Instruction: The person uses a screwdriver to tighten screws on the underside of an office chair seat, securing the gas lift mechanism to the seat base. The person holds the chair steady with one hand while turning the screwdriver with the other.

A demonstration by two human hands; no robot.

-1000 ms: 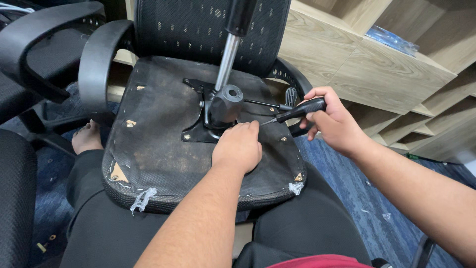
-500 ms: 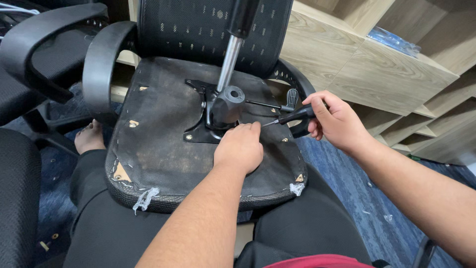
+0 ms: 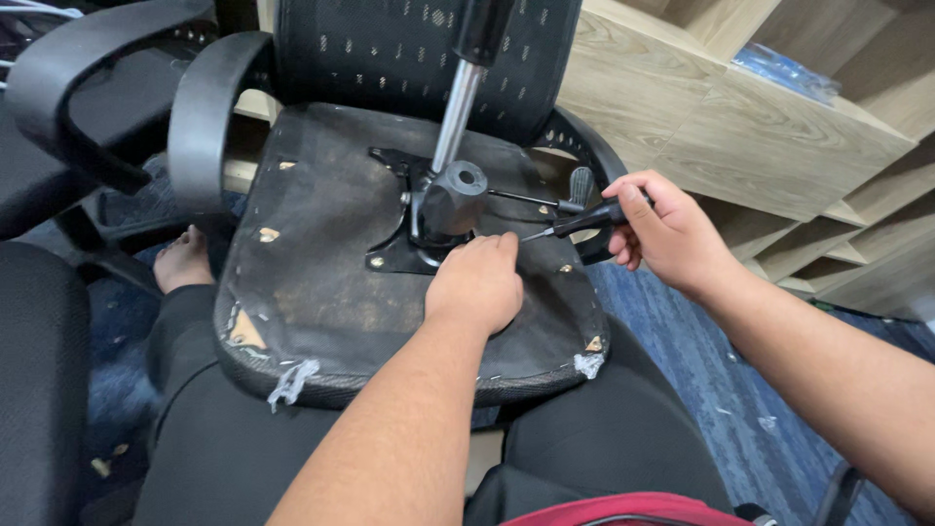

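Observation:
An office chair seat (image 3: 321, 292) lies tipped on my lap, its worn black underside facing up. A black metal mechanism (image 3: 443, 209) with a chrome gas cylinder (image 3: 456, 102) is bolted at its middle. My left hand (image 3: 477, 282) rests knuckles-up on the plate's near right corner, fingers curled at the tip of the tool. My right hand (image 3: 667, 234) grips a black-handled screwdriver (image 3: 579, 221), whose tip points left to the spot under my left fingers. Whether the left fingers pinch a screw is hidden.
The chair's black armrest (image 3: 200, 117) and mesh backrest (image 3: 390, 49) rise behind the seat. Another black chair (image 3: 39, 370) stands at the left. A light wooden shelf unit (image 3: 760, 127) fills the right. My bare foot (image 3: 185, 258) rests on blue carpet (image 3: 701, 380) with small bits of debris.
My right hand has shifted its grip forward along the screwdriver handle, covering more of it. The view has drifted slightly; my left hand stays at the plate corner.

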